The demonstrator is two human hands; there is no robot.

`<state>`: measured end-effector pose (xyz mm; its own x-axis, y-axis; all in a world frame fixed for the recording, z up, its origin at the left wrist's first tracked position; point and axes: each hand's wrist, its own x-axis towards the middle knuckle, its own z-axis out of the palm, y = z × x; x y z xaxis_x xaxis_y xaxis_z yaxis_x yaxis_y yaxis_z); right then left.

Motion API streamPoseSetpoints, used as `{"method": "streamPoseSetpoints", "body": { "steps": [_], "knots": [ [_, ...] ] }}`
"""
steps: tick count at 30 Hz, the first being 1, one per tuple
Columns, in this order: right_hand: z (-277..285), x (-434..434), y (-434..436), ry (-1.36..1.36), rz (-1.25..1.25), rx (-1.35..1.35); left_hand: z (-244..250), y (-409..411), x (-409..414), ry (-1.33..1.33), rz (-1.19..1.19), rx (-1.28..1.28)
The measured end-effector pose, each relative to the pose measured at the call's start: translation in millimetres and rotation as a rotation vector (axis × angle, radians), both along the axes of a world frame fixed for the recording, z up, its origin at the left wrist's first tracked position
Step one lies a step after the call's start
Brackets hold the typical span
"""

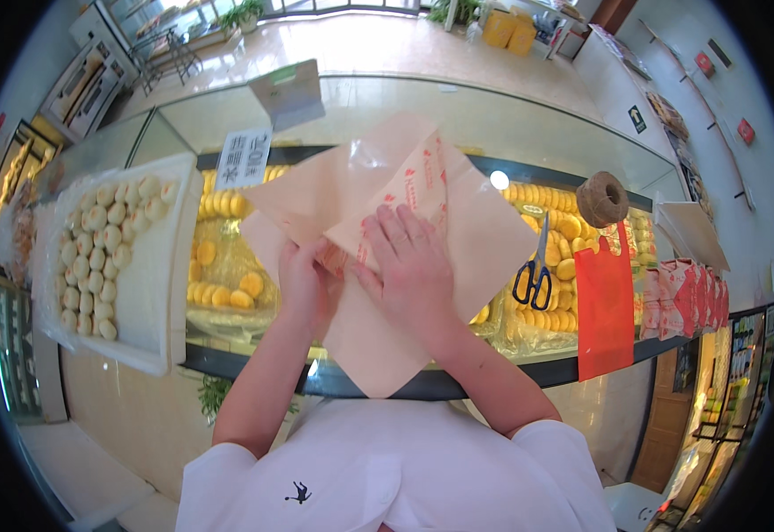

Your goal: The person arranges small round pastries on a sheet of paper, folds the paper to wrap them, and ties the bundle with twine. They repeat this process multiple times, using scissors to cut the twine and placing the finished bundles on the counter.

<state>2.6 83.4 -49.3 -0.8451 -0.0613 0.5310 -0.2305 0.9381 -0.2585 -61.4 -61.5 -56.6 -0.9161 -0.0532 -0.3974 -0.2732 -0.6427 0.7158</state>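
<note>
Sheets of pale wrapping paper [487, 233] lie askew over one another on the glass counter before me. One flap with red print [420, 174] is folded over toward the middle, and what it covers is hidden. At the left side of the fold, my left hand [304, 282] grips the paper edge between thumb and fingers. My right hand [410, 266] rests flat across the printed flap, fingers extended and thumb out to the left. Dark-handled scissors [533, 279] lie right of the paper, apart from my hands.
On the left stands a white tray [173, 266] of round pale buns [98, 239]. Yellow pastries [217, 292] show beneath the glass. To the right are a twine spool [602, 199], a red plastic bag [604, 306] and several red-and-white packets [683, 299]. A printed sign [244, 158] is farther back.
</note>
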Motion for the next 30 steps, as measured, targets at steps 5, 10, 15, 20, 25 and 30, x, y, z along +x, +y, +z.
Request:
{"method": "streamPoseSetpoints", "body": {
  "steps": [5, 10, 15, 20, 25, 30],
  "knots": [
    [2.0, -0.8, 0.1, 0.034, 0.011, -0.031, -25.2, -10.2, 5.3, 0.243, -0.263, -0.416],
    [-1.2, 4.1, 0.3, 0.043, 0.039, -0.029, -14.3, -1.6, 14.1, 0.689, -0.367, -0.806],
    [-10.7, 2.6, -0.9, 0.124, 0.074, -0.041, -14.5, -2.2, 7.7, 1.035, -0.354, -0.918],
    [-15.2, 4.4, -2.1, 0.174, 0.084, -0.154, -14.2, -16.4, -4.5, 1.270, -0.461, -1.096],
    [-4.2, 17.3, 21.5, 0.044, 0.301, -0.413, 12.5, -31.3, -12.9, 1.480, -0.656, -1.342],
    [40.4, 36.1, 40.2, 0.286, 0.285, -0.449, 33.8, -28.6, -13.6, 1.621, -0.763, -1.561]
  ]
}}
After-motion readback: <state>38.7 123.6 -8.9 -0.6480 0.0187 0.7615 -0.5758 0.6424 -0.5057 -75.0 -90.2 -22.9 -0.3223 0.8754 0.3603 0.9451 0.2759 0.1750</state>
